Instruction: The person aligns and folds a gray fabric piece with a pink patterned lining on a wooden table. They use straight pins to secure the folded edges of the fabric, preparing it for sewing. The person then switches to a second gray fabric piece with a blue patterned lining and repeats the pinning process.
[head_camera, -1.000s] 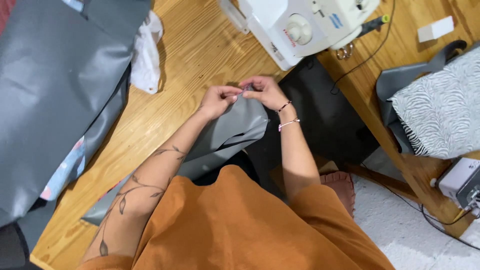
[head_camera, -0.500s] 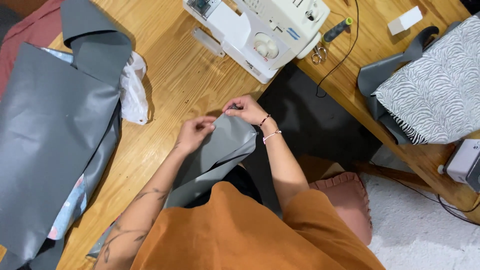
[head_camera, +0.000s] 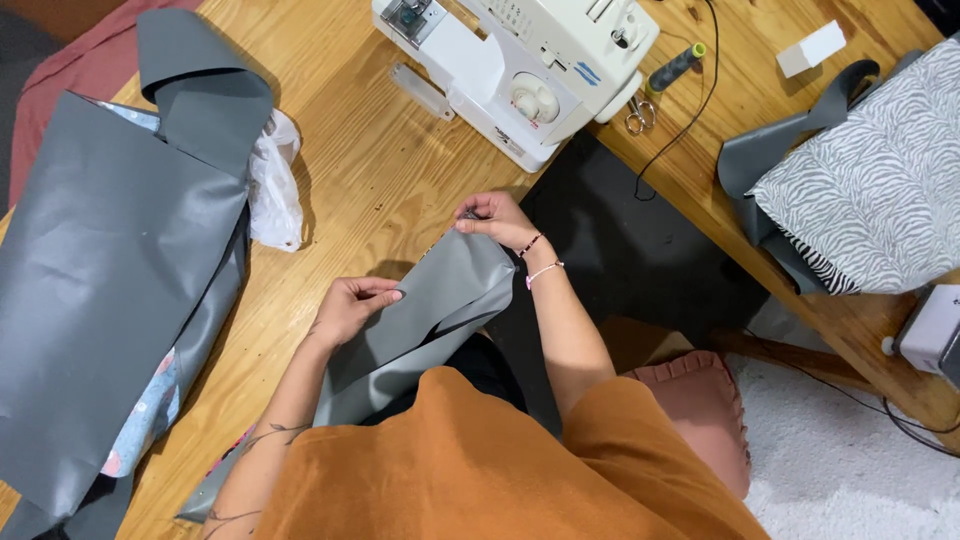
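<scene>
Now smooth grey fabric piece (head_camera: 440, 300), pinched by left hand (head_camera: 352, 305), right hand (head_camera: 497, 218)

Bare tabletop (head_camera: 370, 190) lies open between the sewing machine (head_camera: 520, 65) and the plastic bag (head_camera: 272, 190).

We hold both arms out in front of us over the near edge of the wooden table (head_camera: 370, 170). Our left hand (head_camera: 352, 305) sits closer to us, palm down, fingers curled with thumb and fingertips pinched together. The left forearm runs back toward us, bare and tattooed. Our right hand (head_camera: 497, 217) reaches farther out, fingers bunched in a tight pinch, wrist bent and ringed with bracelets. The right forearm angles back down to the elbow beside our body.
</scene>
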